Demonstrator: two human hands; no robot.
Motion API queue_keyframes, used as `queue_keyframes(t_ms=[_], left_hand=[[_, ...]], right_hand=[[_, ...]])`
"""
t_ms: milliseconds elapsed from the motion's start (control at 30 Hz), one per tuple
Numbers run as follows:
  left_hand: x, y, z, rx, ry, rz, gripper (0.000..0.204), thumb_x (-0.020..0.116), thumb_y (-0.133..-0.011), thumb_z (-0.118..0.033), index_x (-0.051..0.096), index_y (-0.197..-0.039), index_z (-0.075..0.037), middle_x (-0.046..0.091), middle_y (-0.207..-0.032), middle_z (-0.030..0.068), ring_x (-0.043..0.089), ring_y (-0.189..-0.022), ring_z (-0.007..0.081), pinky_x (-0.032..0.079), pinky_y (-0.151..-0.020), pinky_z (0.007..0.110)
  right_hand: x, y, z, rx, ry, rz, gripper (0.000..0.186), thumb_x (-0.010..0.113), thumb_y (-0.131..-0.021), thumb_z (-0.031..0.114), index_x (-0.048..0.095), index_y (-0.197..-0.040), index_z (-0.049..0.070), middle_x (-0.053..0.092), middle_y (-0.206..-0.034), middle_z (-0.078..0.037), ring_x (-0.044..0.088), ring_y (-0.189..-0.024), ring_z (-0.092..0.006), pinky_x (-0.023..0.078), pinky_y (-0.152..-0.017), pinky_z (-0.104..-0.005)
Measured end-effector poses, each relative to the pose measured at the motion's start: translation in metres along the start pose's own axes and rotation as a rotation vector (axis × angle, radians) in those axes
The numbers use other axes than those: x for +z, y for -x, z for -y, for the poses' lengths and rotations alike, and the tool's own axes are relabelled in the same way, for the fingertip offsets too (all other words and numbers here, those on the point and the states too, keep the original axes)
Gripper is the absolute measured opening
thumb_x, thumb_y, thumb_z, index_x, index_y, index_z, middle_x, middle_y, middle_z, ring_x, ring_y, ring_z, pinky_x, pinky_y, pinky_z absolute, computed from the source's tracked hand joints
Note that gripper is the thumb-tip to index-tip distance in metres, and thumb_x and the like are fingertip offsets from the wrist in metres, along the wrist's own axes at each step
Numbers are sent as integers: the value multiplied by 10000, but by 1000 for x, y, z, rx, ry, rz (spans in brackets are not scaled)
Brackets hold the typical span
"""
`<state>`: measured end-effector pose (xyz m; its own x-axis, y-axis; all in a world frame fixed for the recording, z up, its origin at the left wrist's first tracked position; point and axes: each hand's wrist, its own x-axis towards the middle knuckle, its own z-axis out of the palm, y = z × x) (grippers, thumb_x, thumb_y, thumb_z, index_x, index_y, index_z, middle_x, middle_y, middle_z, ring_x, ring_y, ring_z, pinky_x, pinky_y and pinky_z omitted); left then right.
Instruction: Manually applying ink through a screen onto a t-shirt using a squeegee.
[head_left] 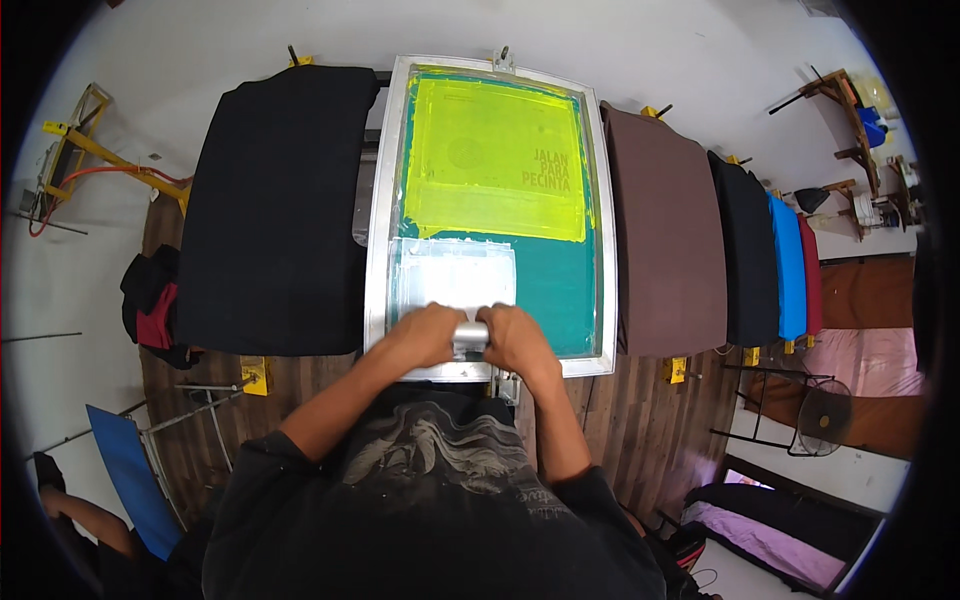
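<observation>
Head view: I note both hands set on one tool. The left hand (428, 335) and the right hand (518, 338) are each clenched round the squeegee (470, 338), a short metal-handled bar that shows only as a grey stub between the knuckles. It sits at the near end of the printing screen (390, 200), just above the lower rail of the aluminium frame, at the foot of a pale, whitish ink patch (452, 272).

Risks, in my judgement: the hands are crowded at the middle of the bar, so uneven pressure could tilt the blade and leave a streaked or thin pass. The blade is close to the near rail — running onto it could lift the mesh or smear ink over the frame. If the frame shifts on its hinge, the print would land off register.

Condition of the screen: teal mesh, with a large yellow-green block over the far half carrying a faint circular design and some lettering. The mesh looks flat and untorn; I cannot tell how much ink remains under the blade.

Surroundings: a black shirt (270, 200) lies on the platen to the left, a brown shirt (665, 240) to the right, with black, blue and red ones beyond — all on a dark wooden bench (640, 420).
</observation>
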<state>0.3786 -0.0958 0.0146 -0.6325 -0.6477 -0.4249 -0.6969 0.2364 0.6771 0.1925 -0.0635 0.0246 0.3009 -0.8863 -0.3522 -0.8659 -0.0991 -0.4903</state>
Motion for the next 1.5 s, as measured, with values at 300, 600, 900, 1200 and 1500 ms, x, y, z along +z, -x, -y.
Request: queue_keyframes(t_ms=[300, 600, 900, 1200, 1500], left_hand=[[-21, -25, 33, 71, -15, -355, 352, 606, -763, 40, 679, -1101, -27, 693, -1043, 191, 666, -964, 378, 529, -868, 437], [31, 43, 7, 51, 86, -258, 431, 600, -724, 82, 616, -1147, -1, 644, -1129, 206, 627, -1030, 401, 509, -915, 462], [-43, -29, 27, 0, -24, -248, 278, 652, -755, -20, 686, -1027, -67, 705, -948, 183, 684, -914, 372, 549, -814, 461], [-70, -71, 35, -88, -168, -149, 369, 662, -680, 77, 730, -1026, -32, 718, -959, 227, 707, -922, 359, 555, -827, 408], [-21, -38, 37, 97, -137, -316, 399, 603, -729, 68, 712, -1091, -61, 706, -899, 232, 693, -869, 390, 554, -825, 448]], right_hand=[[-10, -61, 7, -41, 116, -164, 339, 719, -649, 11, 629, -975, 38, 634, -993, -170, 617, -936, -403, 549, -800, -479], [21, 20, 25, -27, -5, -117, 452, 765, -571, -14, 631, -1000, 23, 608, -988, -167, 574, -947, -391, 517, -838, -455], [-24, -71, 6, -76, 113, -124, 303, 689, -665, 25, 661, -967, 36, 656, -938, -209, 651, -882, -415, 541, -777, -487], [-38, -126, 3, 37, 256, 87, 315, 676, -709, 105, 726, -1020, 118, 725, -964, -175, 702, -899, -350, 569, -809, -436], [-5, -75, 3, -9, 136, -134, 213, 689, -710, 58, 711, -921, 42, 671, -985, -198, 644, -943, -391, 560, -828, -455]])
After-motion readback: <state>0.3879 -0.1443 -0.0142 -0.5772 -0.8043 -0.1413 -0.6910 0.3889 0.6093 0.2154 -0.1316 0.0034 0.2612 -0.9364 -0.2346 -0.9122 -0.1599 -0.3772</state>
